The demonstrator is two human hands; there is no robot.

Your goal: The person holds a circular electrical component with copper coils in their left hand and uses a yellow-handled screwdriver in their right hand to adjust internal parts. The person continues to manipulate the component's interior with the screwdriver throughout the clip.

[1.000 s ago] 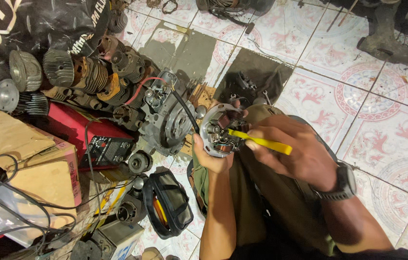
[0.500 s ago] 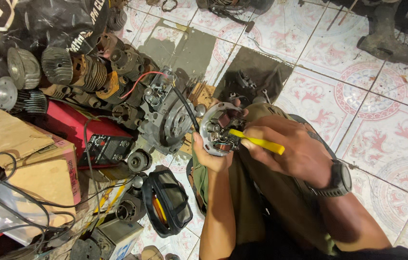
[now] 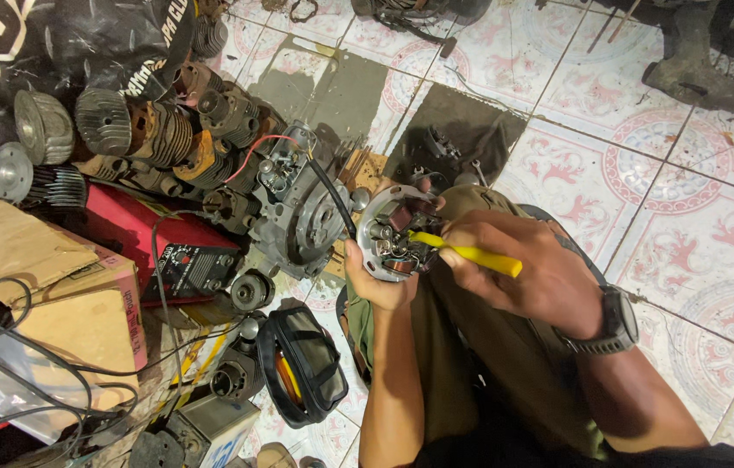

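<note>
My left hand (image 3: pixel 377 282) cups a round metal stator plate (image 3: pixel 394 230) with copper coils, holding it from below over my knee. My right hand (image 3: pixel 530 273), with a dark watch (image 3: pixel 615 322) on its wrist, grips a yellow-handled screwdriver (image 3: pixel 471 254) whose tip sits in the middle of the plate. A black cable (image 3: pixel 332 195) runs from the plate to a grey engine casing (image 3: pixel 293 212) on the floor just to the left.
Finned engine cylinders and heads (image 3: pixel 137 139) are piled at upper left. A red box with a black panel (image 3: pixel 167 251), a cardboard box (image 3: pixel 46 295) with wires and a black bag (image 3: pixel 302 364) lie at left. Patterned floor tiles (image 3: pixel 670 173) spread to the right.
The view has shifted slightly. My right hand and the screwdriver have edged a little on the plate; the left hand keeps its hold.
</note>
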